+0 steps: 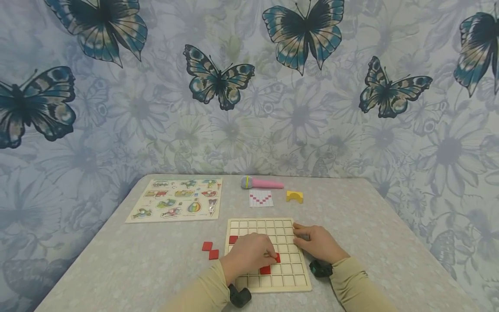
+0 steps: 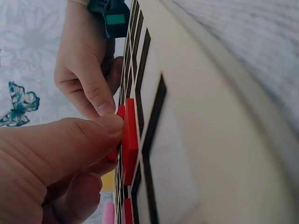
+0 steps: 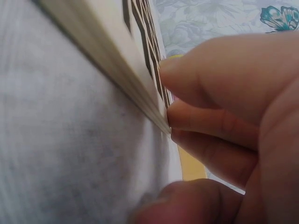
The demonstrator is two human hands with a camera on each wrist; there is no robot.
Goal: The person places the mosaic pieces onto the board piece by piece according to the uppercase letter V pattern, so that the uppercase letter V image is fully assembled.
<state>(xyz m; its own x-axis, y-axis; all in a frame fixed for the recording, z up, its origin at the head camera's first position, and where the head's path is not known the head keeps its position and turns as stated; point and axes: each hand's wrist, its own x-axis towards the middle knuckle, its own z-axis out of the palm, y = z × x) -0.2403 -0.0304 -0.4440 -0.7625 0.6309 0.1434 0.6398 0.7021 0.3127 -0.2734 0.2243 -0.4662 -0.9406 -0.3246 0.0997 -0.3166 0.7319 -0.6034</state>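
A light wooden grid board [image 1: 288, 284] lies on the table. Over its middle, my left hand [image 1: 251, 255] pinches a red square tile [image 1: 278, 258] between thumb and finger, down at the grid. In the left wrist view the thumb [image 2: 93, 135] is close beside another red tile [image 2: 131, 144] lying in a cell. More red tiles sit on the board, one near the left edge [image 1: 233, 239] and one lower down [image 1: 265, 270]. My right hand [image 1: 321, 243] rests its fingertips against the board's right edge; the right wrist view shows fingers [image 3: 210, 116] touching that edge.
Two loose red tiles [image 1: 210, 250] lie left of the board. Behind it are a pattern card [image 1: 261, 203] with red squares, a pink toy microphone [image 1: 267, 183] and a yellow arch block [image 1: 294, 196]. A picture puzzle board [image 1: 156, 212] lies at the back left. A wall stands behind.
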